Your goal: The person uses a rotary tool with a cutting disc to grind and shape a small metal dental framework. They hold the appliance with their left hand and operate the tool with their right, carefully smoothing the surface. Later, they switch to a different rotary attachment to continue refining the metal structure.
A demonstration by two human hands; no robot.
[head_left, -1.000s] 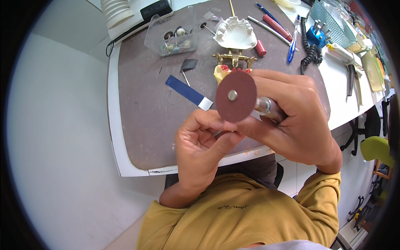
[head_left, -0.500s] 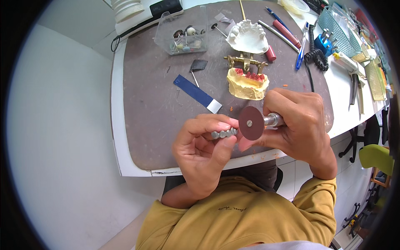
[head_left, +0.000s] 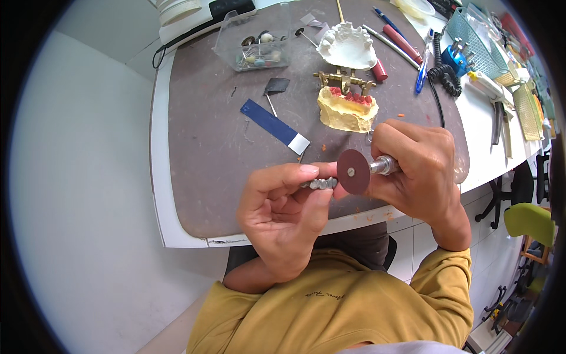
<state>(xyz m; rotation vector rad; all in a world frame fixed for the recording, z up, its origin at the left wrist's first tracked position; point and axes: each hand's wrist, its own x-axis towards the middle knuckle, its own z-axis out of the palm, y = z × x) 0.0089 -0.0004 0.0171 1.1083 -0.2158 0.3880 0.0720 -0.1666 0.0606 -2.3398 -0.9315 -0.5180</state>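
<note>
Pinched between thumb and fingers of my left hand (head_left: 283, 212) is a small grey metal dental bridge (head_left: 321, 184). My right hand (head_left: 415, 171) grips a silver rotary handpiece (head_left: 386, 165), its fist wrapped round the body. On the handpiece's tip sits a flat reddish-brown cutting disc (head_left: 352, 172), beside the right end of the bridge; whether they touch I cannot tell. Just beyond my hands stands a dental articulator (head_left: 345, 78), opened out, carrying a white plaster upper cast (head_left: 346, 50) and a yellow cast with red teeth (head_left: 348, 112).
A clear plastic box (head_left: 253, 56) of small burs and polishing tips stands at the far left. A blue strip (head_left: 268, 123) and a dark square wheel on a shank (head_left: 276, 87) lie left of the casts. Pens (head_left: 423, 74), a coiled cable (head_left: 447, 76) and a teal basket (head_left: 480, 41) crowd the right.
The bridge has been turned in my left fingers and sits slightly higher in view. The whole scene has shifted a little up and left. Disc and handpiece stay beside the bridge.
</note>
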